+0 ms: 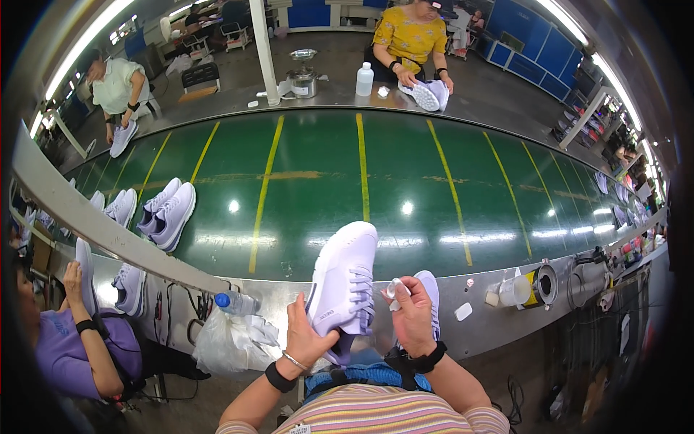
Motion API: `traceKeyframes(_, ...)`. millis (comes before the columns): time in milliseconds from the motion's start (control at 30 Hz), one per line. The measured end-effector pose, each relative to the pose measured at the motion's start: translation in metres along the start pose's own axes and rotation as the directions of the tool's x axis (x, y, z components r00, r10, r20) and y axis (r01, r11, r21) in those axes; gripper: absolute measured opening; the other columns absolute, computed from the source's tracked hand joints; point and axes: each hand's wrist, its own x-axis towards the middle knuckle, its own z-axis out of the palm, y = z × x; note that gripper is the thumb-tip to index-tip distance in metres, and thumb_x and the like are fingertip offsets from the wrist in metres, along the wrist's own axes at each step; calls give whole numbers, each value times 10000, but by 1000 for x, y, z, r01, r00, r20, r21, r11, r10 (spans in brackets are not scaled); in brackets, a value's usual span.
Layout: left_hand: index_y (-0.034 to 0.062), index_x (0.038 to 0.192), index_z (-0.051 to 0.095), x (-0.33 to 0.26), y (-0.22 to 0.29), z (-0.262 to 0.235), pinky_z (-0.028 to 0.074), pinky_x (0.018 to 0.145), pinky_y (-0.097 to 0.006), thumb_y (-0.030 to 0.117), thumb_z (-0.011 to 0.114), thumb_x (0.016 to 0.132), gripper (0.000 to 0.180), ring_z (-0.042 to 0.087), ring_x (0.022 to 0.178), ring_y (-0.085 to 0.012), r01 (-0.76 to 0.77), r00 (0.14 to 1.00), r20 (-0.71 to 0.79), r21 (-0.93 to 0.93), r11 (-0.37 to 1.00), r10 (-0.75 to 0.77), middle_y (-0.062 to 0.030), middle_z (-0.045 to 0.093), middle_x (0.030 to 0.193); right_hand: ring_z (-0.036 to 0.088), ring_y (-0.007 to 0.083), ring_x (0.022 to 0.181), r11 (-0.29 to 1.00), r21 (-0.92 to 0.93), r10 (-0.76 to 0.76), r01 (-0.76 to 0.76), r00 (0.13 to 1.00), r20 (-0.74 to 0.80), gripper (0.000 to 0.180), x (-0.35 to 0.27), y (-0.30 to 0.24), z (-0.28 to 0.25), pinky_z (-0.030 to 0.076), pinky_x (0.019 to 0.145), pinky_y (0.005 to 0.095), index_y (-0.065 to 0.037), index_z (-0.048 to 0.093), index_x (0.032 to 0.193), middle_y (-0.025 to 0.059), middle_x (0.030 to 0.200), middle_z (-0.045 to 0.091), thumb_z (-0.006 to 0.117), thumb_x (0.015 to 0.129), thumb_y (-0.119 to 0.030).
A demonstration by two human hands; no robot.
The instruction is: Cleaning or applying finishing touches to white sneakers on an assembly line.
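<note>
My left hand [307,336] grips a pale lilac sneaker [343,278] by its side near the heel, toe pointing away toward the green conveyor belt [376,181]. My right hand [412,315] is closed on a small white wad, perhaps a cloth or sponge [394,289], held against the laces side of the shoe. A second lilac sneaker [431,289] lies partly hidden behind my right hand on the metal ledge [477,318].
A pair of lilac sneakers [168,213] rides the belt at left. A person in purple [72,347] holds a shoe at my left. Across the belt, a person in yellow [412,40] handles a sneaker beside a white bottle [365,79]. A water bottle [235,302] and tape roll [543,283] sit on the ledge.
</note>
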Motion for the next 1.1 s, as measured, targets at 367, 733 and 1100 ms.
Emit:
traceKeyframes(367, -68, 1314, 225, -12, 4, 3, 334, 913, -434, 222, 766, 490, 1028, 389, 1047, -375, -113, 992, -22, 267, 957, 124, -233, 390, 1141, 538, 152, 783, 690, -649, -231, 322, 947, 224, 106, 7, -10, 30, 421, 737, 264, -49, 598, 890, 36, 830, 583, 643, 797, -72)
traceKeyframes(733, -43, 1285, 333, -46, -26, -8, 364, 933, -400, 165, 721, 470, 926, 422, 1050, -361, -305, 951, 53, -7, 952, 305, -211, 420, 1105, 575, 205, 664, 395, -906, -284, 149, 958, 33, 133, 80, -29, -47, 444, 615, 312, -38, 609, 817, 71, 713, 615, 652, 752, -146)
traceKeyframes(1100, 7, 1389, 263, -27, -69, 25, 328, 988, -284, 54, 513, 766, 672, 431, 1182, -165, 416, 857, 515, -666, 619, -21, -108, 439, 1310, 552, 92, 684, 851, -514, 24, -107, 986, -166, 95, -6, -26, -64, 461, 646, 228, -22, 544, 918, 21, 784, 577, 585, 860, -84)
